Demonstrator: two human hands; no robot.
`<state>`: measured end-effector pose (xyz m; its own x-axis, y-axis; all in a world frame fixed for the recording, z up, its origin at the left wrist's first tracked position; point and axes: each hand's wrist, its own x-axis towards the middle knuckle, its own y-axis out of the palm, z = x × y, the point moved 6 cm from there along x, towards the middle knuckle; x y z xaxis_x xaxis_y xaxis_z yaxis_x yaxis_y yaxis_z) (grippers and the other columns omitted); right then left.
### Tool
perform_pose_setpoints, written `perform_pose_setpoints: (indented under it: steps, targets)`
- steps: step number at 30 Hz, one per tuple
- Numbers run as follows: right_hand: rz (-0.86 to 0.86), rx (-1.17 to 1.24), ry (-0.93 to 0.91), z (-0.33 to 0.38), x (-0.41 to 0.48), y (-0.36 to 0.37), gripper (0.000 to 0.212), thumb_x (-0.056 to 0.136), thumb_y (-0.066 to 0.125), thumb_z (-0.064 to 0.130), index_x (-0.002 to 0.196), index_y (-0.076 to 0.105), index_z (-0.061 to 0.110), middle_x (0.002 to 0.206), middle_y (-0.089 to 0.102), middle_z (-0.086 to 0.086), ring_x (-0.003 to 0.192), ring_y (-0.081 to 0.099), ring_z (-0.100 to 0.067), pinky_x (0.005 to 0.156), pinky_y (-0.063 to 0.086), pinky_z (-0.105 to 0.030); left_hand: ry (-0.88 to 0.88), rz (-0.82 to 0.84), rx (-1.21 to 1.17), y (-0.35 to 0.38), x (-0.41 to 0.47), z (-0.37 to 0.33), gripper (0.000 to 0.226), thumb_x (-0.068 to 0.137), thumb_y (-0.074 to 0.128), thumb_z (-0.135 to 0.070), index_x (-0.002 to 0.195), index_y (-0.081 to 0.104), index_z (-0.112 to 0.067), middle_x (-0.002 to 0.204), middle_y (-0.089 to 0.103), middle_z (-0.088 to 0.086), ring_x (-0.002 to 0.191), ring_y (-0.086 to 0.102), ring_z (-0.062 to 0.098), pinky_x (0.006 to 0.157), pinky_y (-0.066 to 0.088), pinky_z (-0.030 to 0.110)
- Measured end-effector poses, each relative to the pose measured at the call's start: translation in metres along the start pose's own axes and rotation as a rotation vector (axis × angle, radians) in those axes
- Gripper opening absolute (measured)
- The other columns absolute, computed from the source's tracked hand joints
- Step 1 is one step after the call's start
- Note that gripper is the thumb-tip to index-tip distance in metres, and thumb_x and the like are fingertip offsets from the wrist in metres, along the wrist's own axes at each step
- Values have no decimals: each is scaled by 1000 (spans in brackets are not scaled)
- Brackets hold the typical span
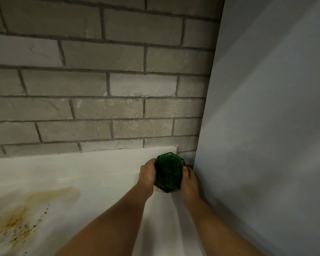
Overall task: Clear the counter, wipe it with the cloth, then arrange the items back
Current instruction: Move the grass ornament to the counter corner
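A small dark faceted pot of green grass sits at the back right corner of the white counter. My left hand grips its left side and my right hand grips its right side, fingers curled round the rim. I cannot tell whether the pot touches the counter or is just above it. No cloth is in view.
A yellow-brown stain with dark specks spreads over the counter's left front. A grey brick wall rises behind the counter. A smooth grey panel stands close on the right, right beside my right hand.
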<state>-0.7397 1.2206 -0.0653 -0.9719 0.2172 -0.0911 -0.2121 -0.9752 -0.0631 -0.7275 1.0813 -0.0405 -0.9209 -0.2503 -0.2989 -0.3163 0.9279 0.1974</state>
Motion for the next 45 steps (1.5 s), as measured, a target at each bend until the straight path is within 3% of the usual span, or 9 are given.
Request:
perform_pose_setpoints:
  steps: [4, 9, 16, 23, 26, 31, 34, 39, 45]
  targets:
    - [11, -47, -10, 2, 9, 5, 47, 100, 31, 39, 140, 39, 17, 139, 45, -14, 125, 46, -32, 104, 41, -48, -9, 29, 6, 3, 5, 4, 42, 98, 33, -31, 126, 52, -5, 117, 56, 11, 96, 51, 21, 62, 42, 24]
    - [32, -115, 3, 6, 13, 8, 50, 101, 27, 38, 141, 37, 12, 140, 44, -16, 127, 43, -32, 107, 37, -46, 14, 29, 106, 3, 5, 5, 45, 101, 27, -35, 132, 47, -12, 137, 46, 12, 122, 45, 26, 95, 37, 31]
    - [54, -203, 10, 17, 6, 6, 50, 101, 23, 38, 141, 38, 10, 141, 43, -18, 128, 42, -33, 108, 35, -45, 33, -20, 231, 2, -6, -6, 55, 101, 26, -38, 150, 13, -17, 156, 15, 7, 141, 22, 27, 112, 23, 37]
    - [-9, -234, 5, 55, -16, -1, 54, 98, 41, 31, 147, 25, 15, 150, 29, -13, 133, 35, -33, 110, 34, -44, 90, -151, 316, -8, -26, -36, 56, 97, 41, -30, 146, 25, -9, 149, 30, 14, 130, 37, 32, 101, 36, 38]
    - [14, -148, 15, 72, -33, 2, 50, 96, 46, 23, 143, 33, 14, 144, 39, -13, 125, 43, -31, 105, 40, -45, 114, -169, 384, -11, -41, -58, 44, 91, 45, -16, 131, 43, 3, 131, 50, 19, 114, 51, 33, 79, 42, 32]
    - [116, -90, 8, 113, -76, 12, 36, 97, 45, 18, 131, 46, 7, 108, 54, -12, 93, 51, -23, 83, 51, -39, 157, -73, 437, -25, -75, -102, 22, 93, 43, -11, 99, 57, 5, 90, 50, 11, 67, 43, 19, 58, 35, 26]
    - [183, -70, -39, 140, -109, 18, 31, 97, 44, 17, 123, 50, 0, 89, 56, -12, 83, 50, -22, 66, 46, -29, 129, -90, 470, -42, -105, -126, 23, 93, 45, -11, 70, 45, -6, 74, 44, 6, 60, 37, 16, 52, 30, 24]
    - [286, -131, -71, 176, -161, 36, 26, 96, 48, 19, 118, 54, 7, 98, 59, -11, 81, 58, -21, 68, 50, -30, 190, 6, 523, -67, -157, -162, 10, 94, 45, -14, 95, 53, -7, 75, 53, 3, 61, 46, 16, 55, 35, 24]
    - [455, -296, -42, 195, -223, 60, 32, 96, 49, 23, 124, 51, 8, 90, 60, -7, 77, 61, -19, 78, 51, -36, 359, 161, 584, -107, -211, -190, 15, 95, 48, -20, 101, 59, -11, 84, 62, -1, 69, 58, 13, 61, 44, 25]
